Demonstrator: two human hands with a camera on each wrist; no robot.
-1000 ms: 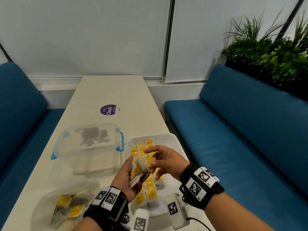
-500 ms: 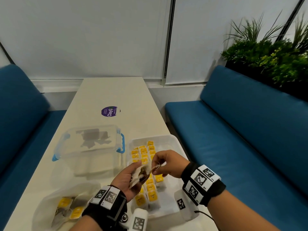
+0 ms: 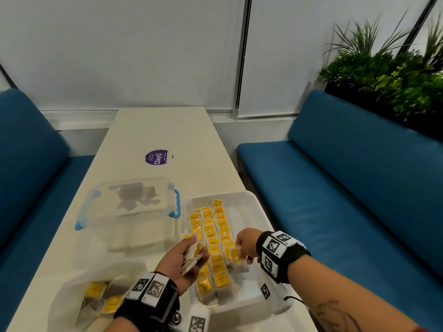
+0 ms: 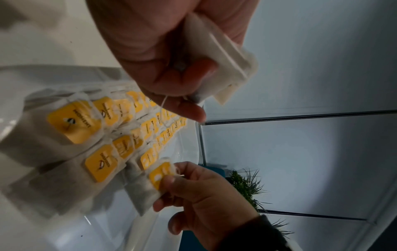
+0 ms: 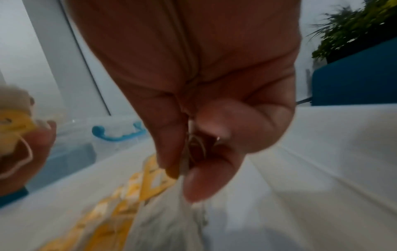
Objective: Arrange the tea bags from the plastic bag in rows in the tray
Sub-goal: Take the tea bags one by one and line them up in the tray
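Head view: right hand pinching one tea bag by its yellow tag, low over the near right part of the white tray; left hand palm up, fingers curled round a small bunch of tea bags, just left of the tray's near rows. Tagged tea bags laid in three rows down the tray's left half. Plastic bag at near left on the table, more tagged bags inside. Clear lidded box with blue clips left of the tray; purple sticker beyond

Left wrist view: left hand closed on pale folded bags, string hanging; right hand with thumb and fingers nipped on a tag, bag dangling at the rows' edge

Right wrist view: right hand with thumb and forefinger tight on tag and string; blurred bag below, over the tray; left hand's fingertips at far left
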